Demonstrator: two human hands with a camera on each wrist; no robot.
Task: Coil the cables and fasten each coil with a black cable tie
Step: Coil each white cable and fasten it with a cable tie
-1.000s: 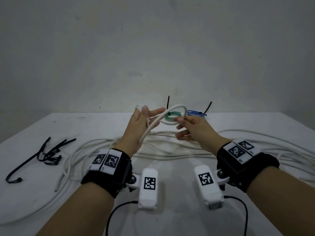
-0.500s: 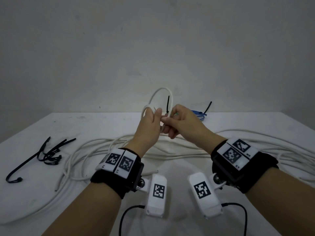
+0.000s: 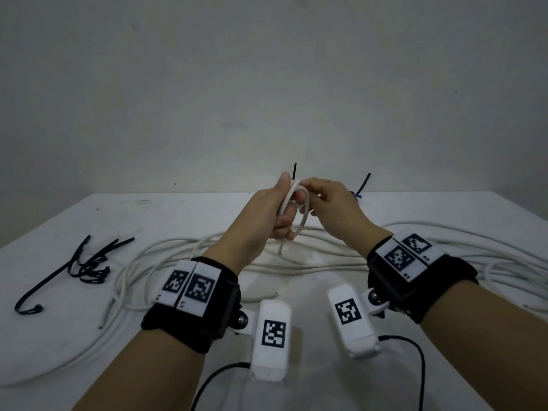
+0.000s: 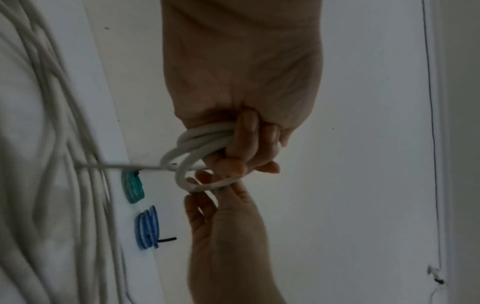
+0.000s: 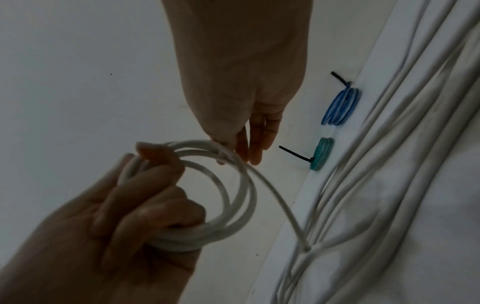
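Observation:
A small white cable coil of about three turns is held up above the table. My left hand grips one side of it, fingers curled round the bundled turns. My right hand pinches the top of the coil between thumb and fingertips. The cable's free end hangs down toward the table. Behind the hands lie a green coil and a blue coil, each with a black tie. Spare black cable ties lie at the left.
Many long loose white cables sprawl across the white table under and around both hands, reaching its right and left sides. A plain wall stands just behind the table's far edge. The wrist cameras' black leads hang near the front.
My right hand carried a tall loop of white cable over to the left hand and laid it onto the coil. The coil now has one more turn, and only a short free end hangs.

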